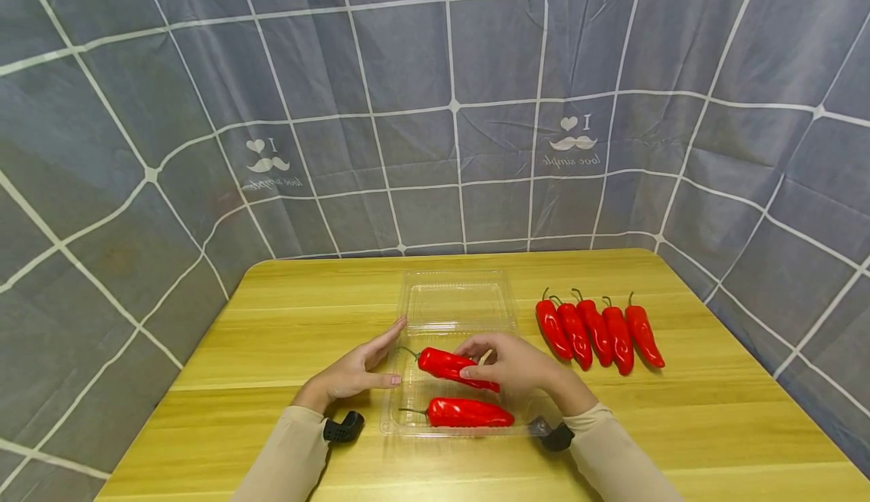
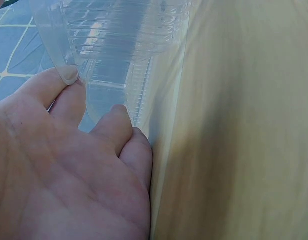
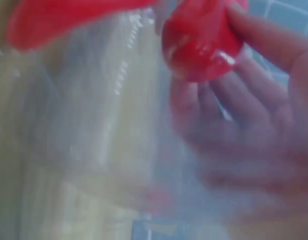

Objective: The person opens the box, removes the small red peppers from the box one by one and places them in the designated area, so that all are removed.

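Observation:
A clear plastic clamshell box [image 1: 457,432] lies on the table with its lid [image 1: 457,304] folded back. Inside its near half rests a red chili pepper [image 1: 469,413], stem to the left. My right hand [image 1: 510,362] grips a second red pepper [image 1: 448,364] between thumb and fingers, above the box's tray; the right wrist view shows this pepper's rounded tip [image 3: 199,50], blurred. On the box's left side, my left hand [image 1: 360,366] touches the wall with extended fingers and thumb. The left wrist view has the left hand's fingertips [image 2: 116,117] against the clear plastic.
Several red peppers [image 1: 596,332] lie side by side in a row right of the box, stems pointing away. The light wooden table [image 1: 292,313] ends at a grey checked curtain [image 1: 421,147] at the back and sides.

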A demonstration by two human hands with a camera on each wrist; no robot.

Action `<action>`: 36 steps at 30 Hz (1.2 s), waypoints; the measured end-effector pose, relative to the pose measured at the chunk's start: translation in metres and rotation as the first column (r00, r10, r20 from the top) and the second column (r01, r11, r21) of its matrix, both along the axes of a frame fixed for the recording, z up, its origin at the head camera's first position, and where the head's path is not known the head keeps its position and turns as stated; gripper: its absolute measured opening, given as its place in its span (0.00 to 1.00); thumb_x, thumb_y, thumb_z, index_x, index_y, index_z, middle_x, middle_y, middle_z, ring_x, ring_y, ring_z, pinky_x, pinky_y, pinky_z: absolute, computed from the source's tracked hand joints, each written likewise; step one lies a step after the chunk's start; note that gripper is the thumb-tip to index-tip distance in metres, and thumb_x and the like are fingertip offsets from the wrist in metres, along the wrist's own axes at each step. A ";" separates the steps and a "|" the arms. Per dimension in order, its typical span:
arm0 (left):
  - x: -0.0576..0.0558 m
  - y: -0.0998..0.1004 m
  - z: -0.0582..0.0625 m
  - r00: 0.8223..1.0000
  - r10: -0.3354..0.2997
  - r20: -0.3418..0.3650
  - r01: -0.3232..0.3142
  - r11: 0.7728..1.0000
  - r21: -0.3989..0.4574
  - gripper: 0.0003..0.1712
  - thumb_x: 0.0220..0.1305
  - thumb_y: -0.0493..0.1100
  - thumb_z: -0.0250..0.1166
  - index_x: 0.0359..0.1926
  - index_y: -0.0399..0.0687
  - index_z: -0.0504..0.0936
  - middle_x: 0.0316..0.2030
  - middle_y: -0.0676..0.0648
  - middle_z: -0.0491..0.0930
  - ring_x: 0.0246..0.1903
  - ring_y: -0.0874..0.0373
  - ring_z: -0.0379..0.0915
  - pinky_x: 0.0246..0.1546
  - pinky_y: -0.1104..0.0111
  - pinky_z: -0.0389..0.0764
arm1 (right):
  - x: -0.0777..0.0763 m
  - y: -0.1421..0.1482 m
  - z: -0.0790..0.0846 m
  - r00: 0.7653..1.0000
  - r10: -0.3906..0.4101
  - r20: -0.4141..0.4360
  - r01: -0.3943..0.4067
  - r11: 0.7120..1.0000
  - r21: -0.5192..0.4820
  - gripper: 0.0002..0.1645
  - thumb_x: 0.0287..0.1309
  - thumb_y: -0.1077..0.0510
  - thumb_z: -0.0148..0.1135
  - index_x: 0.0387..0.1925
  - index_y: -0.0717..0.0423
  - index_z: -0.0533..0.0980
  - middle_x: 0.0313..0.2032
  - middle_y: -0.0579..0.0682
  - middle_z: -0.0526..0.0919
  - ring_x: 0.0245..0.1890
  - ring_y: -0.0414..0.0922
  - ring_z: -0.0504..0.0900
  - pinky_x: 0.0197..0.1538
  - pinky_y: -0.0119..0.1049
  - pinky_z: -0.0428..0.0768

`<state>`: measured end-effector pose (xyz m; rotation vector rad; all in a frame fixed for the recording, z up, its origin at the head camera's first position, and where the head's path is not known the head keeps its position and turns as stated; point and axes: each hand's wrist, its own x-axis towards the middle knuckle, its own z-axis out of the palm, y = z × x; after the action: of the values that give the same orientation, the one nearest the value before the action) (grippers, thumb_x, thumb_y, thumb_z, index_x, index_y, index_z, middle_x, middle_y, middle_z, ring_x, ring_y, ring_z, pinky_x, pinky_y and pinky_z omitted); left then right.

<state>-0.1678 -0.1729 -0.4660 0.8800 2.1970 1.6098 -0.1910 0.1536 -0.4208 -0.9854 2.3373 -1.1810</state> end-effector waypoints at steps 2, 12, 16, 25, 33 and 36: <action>0.000 0.000 -0.001 1.000 -0.001 -0.001 0.001 1.000 0.005 0.55 0.66 0.40 0.69 0.80 0.43 0.40 0.80 0.43 0.32 0.77 0.49 0.31 0.73 0.69 0.44 | -0.003 0.004 0.001 1.000 -0.017 -0.015 0.016 1.000 -0.024 0.17 0.63 0.53 0.70 0.52 0.50 0.82 0.42 0.43 0.84 0.41 0.45 0.80 0.43 0.40 0.82; 0.000 0.000 -0.001 1.000 0.003 -0.003 -0.003 1.000 0.000 0.55 0.67 0.40 0.68 0.81 0.44 0.40 0.80 0.44 0.33 0.77 0.48 0.31 0.73 0.69 0.43 | -0.014 0.025 0.010 0.989 -0.136 -0.056 0.131 0.987 -0.089 0.20 0.63 0.50 0.69 0.53 0.53 0.81 0.44 0.47 0.85 0.42 0.46 0.82 0.42 0.39 0.84; 0.000 0.000 -0.001 1.000 -0.003 -0.009 0.003 1.000 -0.001 0.54 0.67 0.39 0.68 0.81 0.44 0.40 0.80 0.43 0.32 0.77 0.48 0.31 0.73 0.64 0.42 | -0.017 0.033 0.013 0.975 -0.209 -0.079 0.200 0.974 -0.105 0.20 0.62 0.50 0.70 0.53 0.54 0.81 0.44 0.46 0.85 0.45 0.46 0.82 0.45 0.39 0.83; 0.000 -0.001 -0.001 1.000 -0.006 -0.013 0.006 1.000 0.001 0.54 0.67 0.39 0.68 0.80 0.42 0.39 0.80 0.44 0.33 0.77 0.47 0.31 0.74 0.62 0.42 | -0.024 0.059 0.026 0.911 -0.398 -0.110 0.392 0.917 -0.076 0.25 0.62 0.47 0.70 0.56 0.56 0.80 0.46 0.50 0.85 0.47 0.51 0.82 0.48 0.48 0.83; 0.000 0.000 0.000 1.000 -0.006 -0.017 0.006 1.000 -0.001 0.54 0.67 0.38 0.68 0.80 0.43 0.40 0.80 0.44 0.33 0.77 0.46 0.32 0.74 0.51 0.40 | -0.028 0.085 0.037 0.860 -0.502 -0.097 0.493 0.864 -0.102 0.30 0.63 0.45 0.69 0.59 0.59 0.78 0.52 0.56 0.83 0.52 0.55 0.80 0.54 0.53 0.80; 0.000 0.000 0.001 1.000 -0.005 -0.018 0.005 1.000 -0.001 0.54 0.67 0.38 0.68 0.80 0.43 0.39 0.80 0.44 0.33 0.77 0.46 0.32 0.74 0.50 0.40 | -0.029 0.094 0.040 0.836 -0.541 -0.090 0.533 0.840 -0.101 0.31 0.63 0.43 0.69 0.59 0.59 0.78 0.53 0.57 0.83 0.52 0.55 0.80 0.53 0.51 0.81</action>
<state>-0.1675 -0.1733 -0.4653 0.9028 2.2051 1.6049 -0.2198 0.2479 -0.3804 -0.4165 2.7881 -1.4430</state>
